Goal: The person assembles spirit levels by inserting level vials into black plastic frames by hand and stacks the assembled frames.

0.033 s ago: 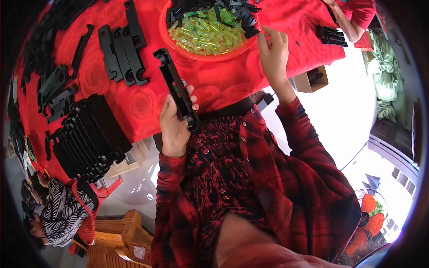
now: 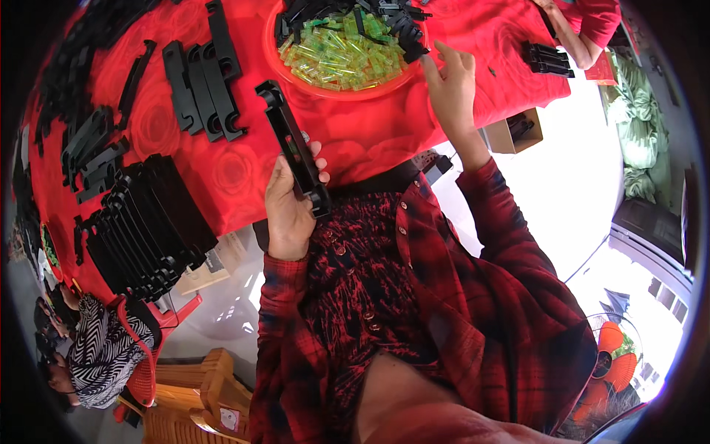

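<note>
My left hand (image 2: 290,203) is closed around a long black plastic housing (image 2: 291,144) with curved, notched ends. It is held tilted over the table's near edge, and a small green spot shows inside its channel. My right hand (image 2: 455,92) reaches to the right rim of an orange-red basin (image 2: 333,92). Its thumb and forefinger are apart, their tips beside small black plastic parts (image 2: 410,44). Clear yellow-green tubes (image 2: 344,55) fill the near part of the basin, with more black parts heaped behind them.
Similar housings (image 2: 203,89) lie left of the basin, and a stacked row (image 2: 151,229) sits at the table's left edge. Another person's arm (image 2: 569,37) is at the far right, near a black bundle (image 2: 547,59). Below stands a cardboard box (image 2: 529,133). A person in patterned clothing (image 2: 111,355) sits lower left.
My right hand has shifted very slightly left at the basin's rim. The left hand and the housing stay practically where they were.
</note>
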### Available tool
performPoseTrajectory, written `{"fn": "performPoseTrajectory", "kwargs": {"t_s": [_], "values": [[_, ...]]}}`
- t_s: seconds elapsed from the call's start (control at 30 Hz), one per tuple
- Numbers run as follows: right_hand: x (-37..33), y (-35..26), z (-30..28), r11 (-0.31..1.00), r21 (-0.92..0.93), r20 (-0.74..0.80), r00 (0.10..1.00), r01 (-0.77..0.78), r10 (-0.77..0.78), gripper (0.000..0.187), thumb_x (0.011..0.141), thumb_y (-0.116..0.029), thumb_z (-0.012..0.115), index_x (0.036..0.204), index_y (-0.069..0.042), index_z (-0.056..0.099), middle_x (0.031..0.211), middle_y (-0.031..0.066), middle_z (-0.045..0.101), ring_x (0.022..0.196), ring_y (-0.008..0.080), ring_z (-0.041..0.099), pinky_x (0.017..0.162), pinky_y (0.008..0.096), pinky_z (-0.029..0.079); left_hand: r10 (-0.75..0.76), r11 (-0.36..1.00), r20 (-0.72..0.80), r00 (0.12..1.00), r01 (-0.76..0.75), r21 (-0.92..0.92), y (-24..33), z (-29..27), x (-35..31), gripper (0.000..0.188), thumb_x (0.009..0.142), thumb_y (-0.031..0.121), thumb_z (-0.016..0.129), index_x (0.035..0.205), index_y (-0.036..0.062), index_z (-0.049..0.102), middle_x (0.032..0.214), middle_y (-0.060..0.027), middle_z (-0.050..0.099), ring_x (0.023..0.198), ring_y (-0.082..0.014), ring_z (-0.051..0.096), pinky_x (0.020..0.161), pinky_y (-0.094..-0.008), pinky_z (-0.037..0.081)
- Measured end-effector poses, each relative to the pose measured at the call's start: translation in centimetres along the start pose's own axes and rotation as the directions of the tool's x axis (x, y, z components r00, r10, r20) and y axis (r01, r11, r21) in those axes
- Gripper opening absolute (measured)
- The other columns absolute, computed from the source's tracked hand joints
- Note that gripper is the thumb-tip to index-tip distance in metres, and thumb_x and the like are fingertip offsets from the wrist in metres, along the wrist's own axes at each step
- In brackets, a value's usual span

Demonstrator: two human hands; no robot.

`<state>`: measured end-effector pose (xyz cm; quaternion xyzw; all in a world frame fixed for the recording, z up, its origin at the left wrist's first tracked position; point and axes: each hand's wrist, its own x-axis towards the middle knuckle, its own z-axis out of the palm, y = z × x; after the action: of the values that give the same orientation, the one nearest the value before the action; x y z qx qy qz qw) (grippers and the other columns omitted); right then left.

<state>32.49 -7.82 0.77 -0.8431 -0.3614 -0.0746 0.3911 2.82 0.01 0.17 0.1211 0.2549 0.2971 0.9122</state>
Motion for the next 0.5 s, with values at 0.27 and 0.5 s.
{"fn": "performPoseTrajectory", "kwargs": {"t_s": [0.27,0.5], "values": [[0.5,0.9,0.6,0.985,-0.123,0.045,0.992,0.119,-0.114,0.046,0.089,-0.030,0.072,0.121,0.001,0.063,0.106,0.0220,0.059,0.098,0.0386,0.061,0.083,0.0432,0.051,0.022,0.998,0.023,1.000,-0.023,0.052,-1.6,-0.5,-1.8,0.036,0.106,0.025,0.046,0.134,0.0025,0.051,0.126,-0.0180,0.060,0.099,-0.0249,0.063,0.082,-0.0368,0.056],[1.0,0.9,0.9,0.988,0.006,0.055,0.986,0.156,-0.156,0.036,0.087,-0.023,0.074,0.114,-0.001,0.066,0.102,0.0178,0.061,0.088,0.0324,0.064,0.077,0.0407,0.053,0.034,0.998,0.013,0.999,-0.035,0.057,-2.3,-0.7,-2.9,0.036,0.106,0.025,0.046,0.134,0.0026,0.051,0.126,-0.0180,0.060,0.099,-0.0248,0.064,0.082,-0.0366,0.056]]}}
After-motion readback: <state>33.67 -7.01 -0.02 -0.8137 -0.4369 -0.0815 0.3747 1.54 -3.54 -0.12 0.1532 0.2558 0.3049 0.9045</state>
